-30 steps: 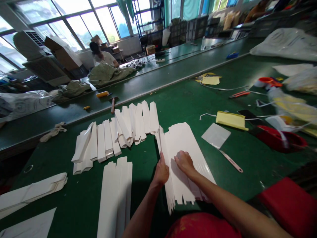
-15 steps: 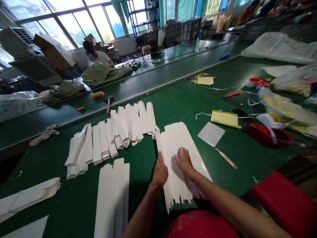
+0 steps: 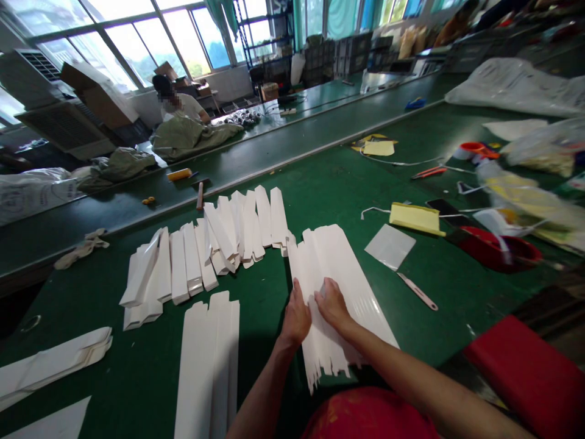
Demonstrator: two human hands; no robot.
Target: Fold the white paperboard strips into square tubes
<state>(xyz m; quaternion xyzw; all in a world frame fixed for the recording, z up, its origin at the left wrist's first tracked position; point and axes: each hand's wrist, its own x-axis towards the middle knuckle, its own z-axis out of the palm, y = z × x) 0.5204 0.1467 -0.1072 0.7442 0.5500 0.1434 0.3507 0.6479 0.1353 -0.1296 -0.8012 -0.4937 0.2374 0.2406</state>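
A stack of flat white carton blanks [image 3: 347,262] with notched ends lies in front of me on the green table. My left hand [image 3: 297,316] is closed around the stack's left edge, its fingers pointing away from me. My right hand [image 3: 331,303] is closed over the middle of the top blank, fingers curled in a pinch along a raised crease; the fingertips are partly hidden. To the left lie more flat carton blanks [image 3: 208,366]. Beyond them, folded narrow white boxes [image 3: 178,268] lie in an uneven row.
On the right are a clear square sheet [image 3: 390,246], a pink-handled knife [image 3: 418,291], a yellow pad with strings [image 3: 415,219] and a red dish [image 3: 500,250]. A red stool [image 3: 525,372] stands at lower right. A person [image 3: 178,107] sits beyond the conveyor [image 3: 256,161].
My right hand has moved slightly left and toward me across the top blank, closer to my left hand. My left hand stays nearly still at the stack's edge.
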